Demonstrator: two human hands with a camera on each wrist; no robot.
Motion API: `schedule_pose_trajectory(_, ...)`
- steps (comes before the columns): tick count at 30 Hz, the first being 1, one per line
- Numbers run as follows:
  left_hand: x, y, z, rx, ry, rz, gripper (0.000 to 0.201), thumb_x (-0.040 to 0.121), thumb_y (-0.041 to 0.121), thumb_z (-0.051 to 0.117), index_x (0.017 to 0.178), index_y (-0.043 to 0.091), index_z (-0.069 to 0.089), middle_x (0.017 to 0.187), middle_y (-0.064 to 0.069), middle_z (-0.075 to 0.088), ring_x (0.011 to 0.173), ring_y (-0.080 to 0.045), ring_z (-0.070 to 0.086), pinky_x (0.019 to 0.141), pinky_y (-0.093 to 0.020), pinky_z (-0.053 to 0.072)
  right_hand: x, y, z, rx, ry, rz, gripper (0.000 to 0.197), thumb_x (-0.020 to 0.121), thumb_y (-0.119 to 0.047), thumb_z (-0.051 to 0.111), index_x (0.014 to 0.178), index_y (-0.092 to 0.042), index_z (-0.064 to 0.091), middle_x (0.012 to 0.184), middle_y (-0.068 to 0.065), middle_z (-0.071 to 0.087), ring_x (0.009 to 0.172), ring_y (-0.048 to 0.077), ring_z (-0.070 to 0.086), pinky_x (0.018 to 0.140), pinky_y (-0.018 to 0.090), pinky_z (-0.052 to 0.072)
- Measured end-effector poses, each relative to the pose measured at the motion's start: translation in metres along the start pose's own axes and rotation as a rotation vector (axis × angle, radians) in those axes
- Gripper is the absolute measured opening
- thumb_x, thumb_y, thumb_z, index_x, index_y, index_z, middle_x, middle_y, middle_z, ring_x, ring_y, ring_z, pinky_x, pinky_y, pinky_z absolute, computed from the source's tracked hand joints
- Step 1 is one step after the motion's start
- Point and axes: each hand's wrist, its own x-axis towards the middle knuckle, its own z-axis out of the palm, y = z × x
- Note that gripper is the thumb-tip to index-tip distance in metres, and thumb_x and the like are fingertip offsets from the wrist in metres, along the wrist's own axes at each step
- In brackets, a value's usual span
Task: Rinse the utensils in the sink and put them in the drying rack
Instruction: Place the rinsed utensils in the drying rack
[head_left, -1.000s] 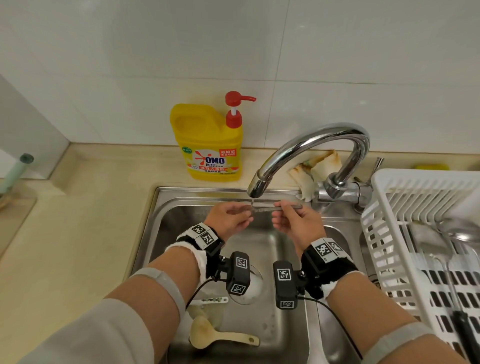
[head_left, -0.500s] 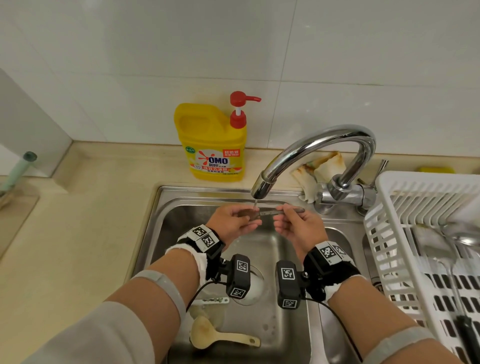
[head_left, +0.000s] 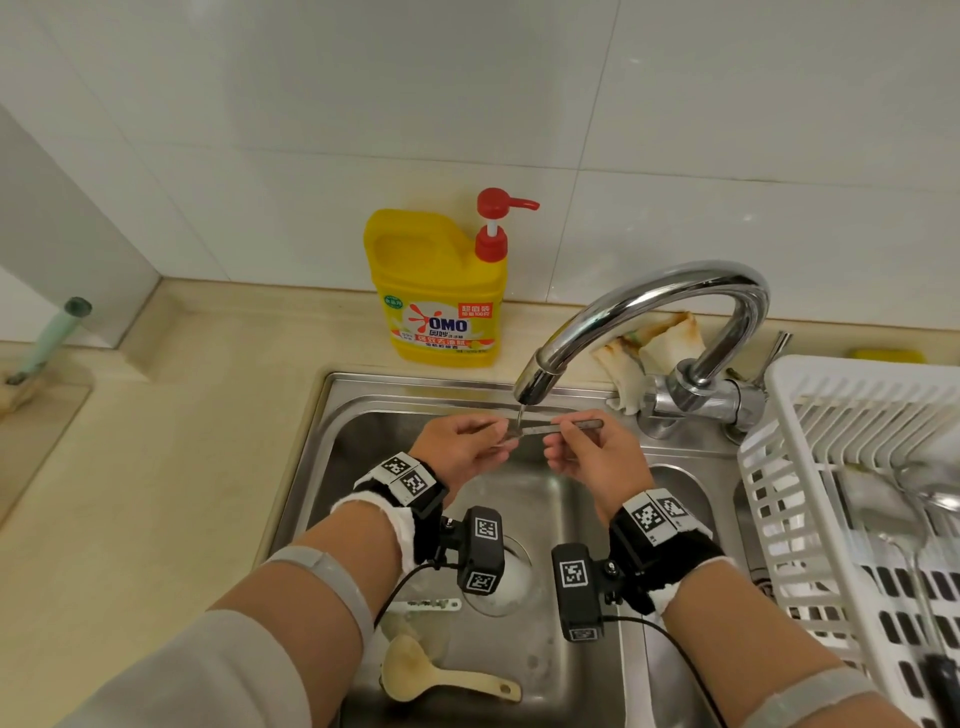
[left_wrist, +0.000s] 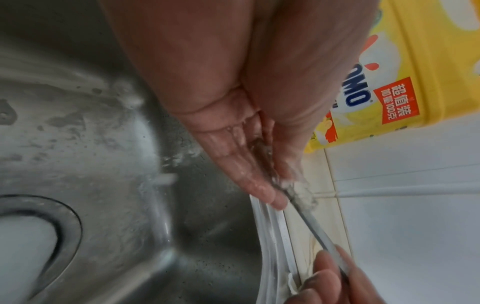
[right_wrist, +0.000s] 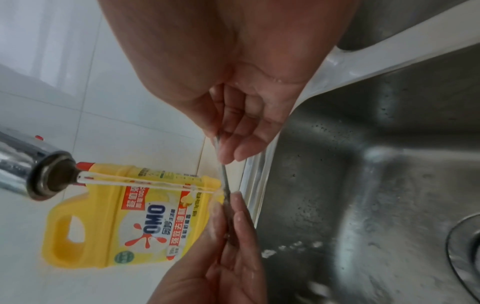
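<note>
A: Entry, rinse step. Your left hand (head_left: 462, 447) and right hand (head_left: 597, 457) hold one thin metal utensil (head_left: 550, 427) level under the tap (head_left: 535, 384). A thin stream lands on it just beside your left fingers (left_wrist: 259, 185).

B: Grip, each side?

A: Right: thumb and fingers pinch the handle end. Left: fingers and thumb close round the other end, wet, with foam at the contact point. Which kind of utensil it is, you cannot tell from here; the working end is covered by your left hand.

B: Progress?

A: Partial, by my estimate. The rack (head_left: 810, 415), on your right by the sink (head_left: 332, 415), already holds a ladle (head_left: 935, 493) and at least one long-handled piece. Left in the basin: a beige rice paddle (head_left: 415, 675) and a white-handled item (head_left: 426, 604) near the drain, mostly hidden behind your left forearm.

B: So remaining?

A: Finish this rinse, rack it, then those two at least. Soap bottle (head_left: 436, 301) stands at the back, untouched.

B: Risk?

A: Wet thin metal; a light pinch may slip.
</note>
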Motion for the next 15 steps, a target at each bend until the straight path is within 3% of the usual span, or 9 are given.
schedule_pose_trajectory(7, -0.0018, 0.0086, 0.0063, -0.103, -0.049, -0.055, 0.026, 0.105, 0.005, 0.043, 0.117, -0.004, 0.064, 0.099, -0.017, 0.073, 0.089, -0.024, 0.075, 0.077, -0.026, 0.061, 0.0001, 0.0013, -0.0082, 0.063, 0.043, 0.008, 0.012, 0.099, -0.002, 0.055, 0.102, 0.000, 0.067, 0.076, 0.015, 0.071, 0.062, 0.018, 0.066, 0.061, 0.029, 0.057)
schedule_pose_trajectory(11, -0.0020, 0.0065, 0.0083, -0.057, -0.021, -0.037, 0.021, 0.099, 0.005, 0.056, 0.117, -0.003, 0.064, 0.095, -0.014, 0.072, 0.090, -0.024, 0.073, 0.080, -0.027, 0.061, 0.0011, 0.0028, -0.0082, 0.082, 0.040, 0.024, 0.012, 0.099, -0.003, 0.056, 0.099, -0.003, 0.068, 0.077, 0.014, 0.072, 0.063, 0.018, 0.067, 0.063, 0.030, 0.057)
schedule_pose_trajectory(15, -0.0025, 0.0049, 0.0054, 0.059, 0.019, -0.028, 0.022, 0.093, 0.011, 0.069, 0.114, 0.005, 0.070, 0.093, -0.010, 0.074, 0.084, -0.018, 0.073, 0.073, -0.026, 0.060, 0.0018, 0.0031, -0.0063, 0.100, 0.037, 0.044, 0.011, 0.099, -0.004, 0.057, 0.097, -0.005, 0.068, 0.077, 0.014, 0.073, 0.064, 0.020, 0.068, 0.064, 0.032, 0.057)
